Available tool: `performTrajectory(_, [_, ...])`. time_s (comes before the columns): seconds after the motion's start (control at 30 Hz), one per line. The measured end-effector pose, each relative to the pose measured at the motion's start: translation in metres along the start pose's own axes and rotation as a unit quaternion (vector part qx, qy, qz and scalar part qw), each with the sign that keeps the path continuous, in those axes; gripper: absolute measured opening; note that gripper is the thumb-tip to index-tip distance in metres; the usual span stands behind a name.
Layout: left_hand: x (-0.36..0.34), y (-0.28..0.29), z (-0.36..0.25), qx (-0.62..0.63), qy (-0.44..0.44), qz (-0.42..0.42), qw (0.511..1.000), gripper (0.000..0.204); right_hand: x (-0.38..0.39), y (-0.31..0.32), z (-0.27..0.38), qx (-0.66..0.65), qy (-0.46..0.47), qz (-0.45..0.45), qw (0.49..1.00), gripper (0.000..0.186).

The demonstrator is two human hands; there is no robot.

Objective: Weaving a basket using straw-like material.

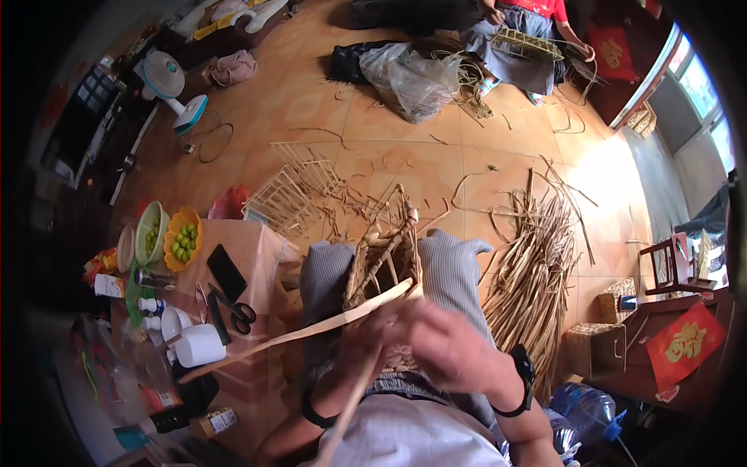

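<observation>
A partly woven basket (412, 233) of braided dried plant stalk rests in my lap, its frame open toward the far side. My left hand (359, 359) is closed at its near edge, gripping a dried plant strand (359, 397) that runs down over my shirt. Close beside it, my right hand (455, 342) has its fingers curled in, blurred by movement; what they pinch is hidden. Another pale, flat strand (311, 327) stretches from the basket rim across to the left, over the table edge.
A cloth-covered table (257, 265) at left bears scissors (241, 314), a phone (226, 273), a white cup (200, 345) and fruit bowls (184, 239). Dried stalks (537, 272) lie heaped at right. Wooden frames (292, 191) stand ahead. A seated person (517, 54) holds a frame farther off.
</observation>
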State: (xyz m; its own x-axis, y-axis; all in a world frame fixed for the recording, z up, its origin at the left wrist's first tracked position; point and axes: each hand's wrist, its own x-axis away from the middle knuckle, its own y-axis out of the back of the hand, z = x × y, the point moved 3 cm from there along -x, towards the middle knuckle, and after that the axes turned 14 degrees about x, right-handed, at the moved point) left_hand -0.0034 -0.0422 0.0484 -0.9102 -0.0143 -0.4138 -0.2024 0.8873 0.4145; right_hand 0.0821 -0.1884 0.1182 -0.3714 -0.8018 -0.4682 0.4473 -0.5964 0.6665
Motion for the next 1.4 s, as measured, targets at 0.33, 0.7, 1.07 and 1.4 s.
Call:
performTrajectory(0.33, [0.027,0.009,0.006,-0.023,0.059,-0.053,0.997,0.029,-0.065,-0.033,-0.010,0.260,0.050,0.045,0.963,0.018])
performTrajectory(0.7, [0.011,0.002,-0.001,0.220,0.107,-0.090,0.965,0.028,-0.071,0.006,-0.035,-0.026,-0.066,0.033,0.997,0.023])
performTrajectory(1.07, [-0.073,0.050,-0.006,0.051,0.007,-0.051,0.997,0.023,0.043,-0.021,-0.066,-0.154,-0.314,-0.199,0.916,0.014])
performTrajectory(1.4, [-0.120,0.023,0.015,0.044,0.011,-0.027,0.999,0.032,0.023,-0.033,-0.035,0.236,-0.258,0.018,0.937,0.064])
